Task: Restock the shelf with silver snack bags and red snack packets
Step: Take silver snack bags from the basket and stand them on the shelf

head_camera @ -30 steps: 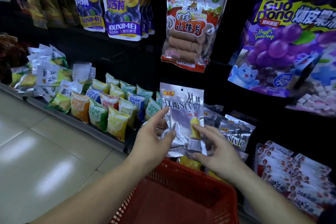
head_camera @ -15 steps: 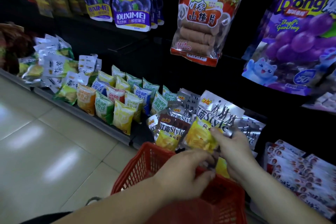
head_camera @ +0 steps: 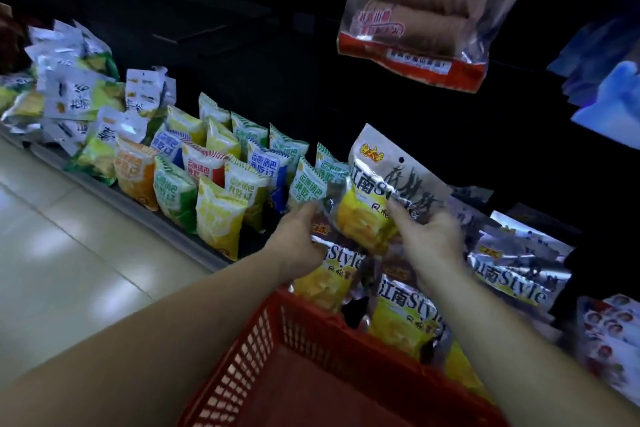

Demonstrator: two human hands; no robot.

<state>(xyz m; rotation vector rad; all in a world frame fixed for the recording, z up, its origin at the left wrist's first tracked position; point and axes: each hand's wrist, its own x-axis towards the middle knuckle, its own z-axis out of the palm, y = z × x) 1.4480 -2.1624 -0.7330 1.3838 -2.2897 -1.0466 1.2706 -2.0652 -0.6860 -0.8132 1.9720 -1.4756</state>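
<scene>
A silver snack bag [head_camera: 384,180] with a yellow picture stands tilted over the bottom shelf. My right hand [head_camera: 429,236] grips its lower right side, and my left hand [head_camera: 301,239] pinches its lower left edge. More silver snack bags [head_camera: 516,270] lie on the shelf below and to the right of it. Red and white snack packets [head_camera: 609,329] lie at the far right, partly cut off. A red basket [head_camera: 294,357] sits right under my forearms.
Small colourful snack bags [head_camera: 214,177] stand in rows on the left of the bottom shelf [head_camera: 131,201]. White and green bags [head_camera: 79,97] pile at the far left. A hanging pack of brown rolls [head_camera: 419,10] dangles above my hands. Pale tiled floor [head_camera: 69,270] lies left.
Both hands have moved forward and up from the basket to the shelf with the silver bag. My left hand has come off the basket's rim onto the bag's edge. The camera has tilted down.
</scene>
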